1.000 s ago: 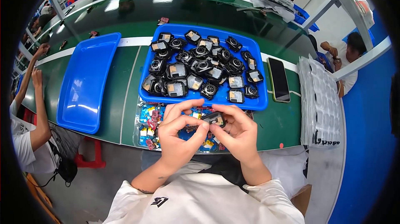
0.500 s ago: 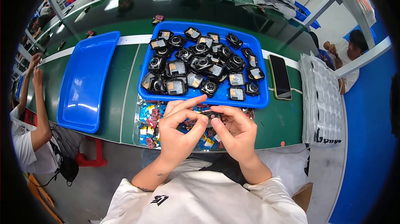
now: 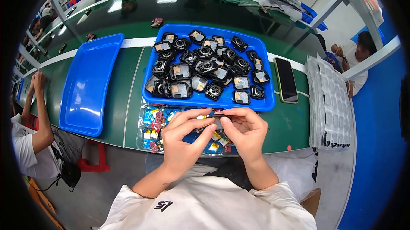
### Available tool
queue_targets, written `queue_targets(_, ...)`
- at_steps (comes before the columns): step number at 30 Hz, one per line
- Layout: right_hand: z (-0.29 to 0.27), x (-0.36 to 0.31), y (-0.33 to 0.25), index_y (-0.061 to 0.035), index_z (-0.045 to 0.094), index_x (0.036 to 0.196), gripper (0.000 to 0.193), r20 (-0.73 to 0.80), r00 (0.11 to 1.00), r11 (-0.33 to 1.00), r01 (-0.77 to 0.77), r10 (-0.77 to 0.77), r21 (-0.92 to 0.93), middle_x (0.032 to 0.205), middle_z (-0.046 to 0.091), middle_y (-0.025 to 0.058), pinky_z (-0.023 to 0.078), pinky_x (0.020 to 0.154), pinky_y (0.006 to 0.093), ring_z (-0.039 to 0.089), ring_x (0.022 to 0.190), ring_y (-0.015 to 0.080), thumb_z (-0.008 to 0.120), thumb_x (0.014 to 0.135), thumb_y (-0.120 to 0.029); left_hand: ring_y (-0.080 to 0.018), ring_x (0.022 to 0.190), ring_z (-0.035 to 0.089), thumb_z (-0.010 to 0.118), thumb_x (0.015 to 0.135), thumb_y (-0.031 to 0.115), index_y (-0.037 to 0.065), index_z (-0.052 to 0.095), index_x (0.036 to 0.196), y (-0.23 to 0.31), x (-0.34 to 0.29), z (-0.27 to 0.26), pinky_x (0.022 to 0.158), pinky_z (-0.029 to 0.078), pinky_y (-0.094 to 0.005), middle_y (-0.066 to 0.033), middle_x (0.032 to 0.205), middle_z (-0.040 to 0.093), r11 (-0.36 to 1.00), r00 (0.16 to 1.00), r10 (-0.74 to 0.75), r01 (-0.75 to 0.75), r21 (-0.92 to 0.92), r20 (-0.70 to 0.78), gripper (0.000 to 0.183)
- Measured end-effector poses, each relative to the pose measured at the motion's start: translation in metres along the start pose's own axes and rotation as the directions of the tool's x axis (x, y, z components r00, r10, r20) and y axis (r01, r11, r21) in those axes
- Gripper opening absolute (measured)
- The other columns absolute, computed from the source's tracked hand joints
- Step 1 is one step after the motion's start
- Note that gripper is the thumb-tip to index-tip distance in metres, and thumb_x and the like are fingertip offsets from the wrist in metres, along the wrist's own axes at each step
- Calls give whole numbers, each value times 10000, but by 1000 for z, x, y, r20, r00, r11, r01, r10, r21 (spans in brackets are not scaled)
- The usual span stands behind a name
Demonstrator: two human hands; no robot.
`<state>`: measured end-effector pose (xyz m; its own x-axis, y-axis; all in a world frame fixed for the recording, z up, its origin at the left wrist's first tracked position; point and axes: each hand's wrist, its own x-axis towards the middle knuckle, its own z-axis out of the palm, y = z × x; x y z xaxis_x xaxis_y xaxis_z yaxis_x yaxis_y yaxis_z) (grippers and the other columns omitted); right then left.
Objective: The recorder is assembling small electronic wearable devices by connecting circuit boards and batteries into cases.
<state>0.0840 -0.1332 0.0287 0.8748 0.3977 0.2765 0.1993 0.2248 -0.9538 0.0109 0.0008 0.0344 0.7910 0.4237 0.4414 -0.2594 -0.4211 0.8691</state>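
Over the near edge of the bench, a small dark watch case [image 3: 218, 116] is pinched between my two hands and tilted nearly edge-on. My left hand [image 3: 183, 134] is closed on its left side, thumb below and fingers along the top. On the other side my right hand [image 3: 247, 134] grips it between thumb and fingers, which hide much of it. Just beyond stands a blue tray [image 3: 147, 91] heaped with black watch cases [image 3: 207, 66], some showing round sensor backs, others open fronts. Small batteries and red circuit boards [image 3: 156, 123] lie partly hidden beneath my hands.
Left of the heaped tray is another blue tray [image 3: 87, 89], with nothing in it. A phone [image 3: 285, 80] with a white cable lies to the right, beside stacked clear plastic trays [image 3: 326, 101]. A green conveyor belt [image 3: 205, 10] runs behind. Co-workers sit left, right and across.
The watch case has turned from showing its face to nearly edge-on. My left fingers have folded down around it. Small boards on the belt have shifted left, and the left co-worker's hands have come together.
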Motion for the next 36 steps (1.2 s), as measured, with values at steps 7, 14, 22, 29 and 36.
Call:
queue_targets(7,0,4,-2,32,534,930,196,6,1000,994,-27,26,107,957,659,171,546,748,277,647,885,170,652,785,89,-148,757,595,754,705,28,44,725,885,8,0,-8,657,460,-244,-65,833,668,998,998,-43,41,42,47,183)
queue_targets(14,6,0,-9,25,509,864,202,-9,997,996,70,-71,-51,903,652,199,548,744,302,660,900,247,624,743,140,-100,770,619,682,819,-11,-52,664,903,-4,-4,-6,671,503,-227,-103,860,678,677,895,-366,445,-586,256,95)
queue_targets(22,2,-2,-10,35,523,859,182,99,995,1000,-10,11,-6,939,648,208,544,769,308,650,888,209,639,754,129,-65,704,593,749,764,37,-22,657,846,-5,-2,-9,638,476,-199,-71,812,671,781,911,-373,411,-471,176,137)
queue_targets(29,3,1,-11,21,616,931,168,46,995,996,-90,90,-18,916,670,119,532,743,260,662,825,156,659,774,63,-31,630,517,771,746,89,-7,686,827,-12,7,-11,568,414,-179,-18,766,663,848,914,-332,398,-351,233,152)
queue_targets(36,-23,22,-27,-4,695,856,152,457,869,882,357,-192,-308,780,686,96,497,623,304,644,663,186,655,711,18,-35,647,548,749,777,92,-24,692,866,-17,7,-18,594,449,-175,-40,755,664,772,845,-322,495,-398,427,157)
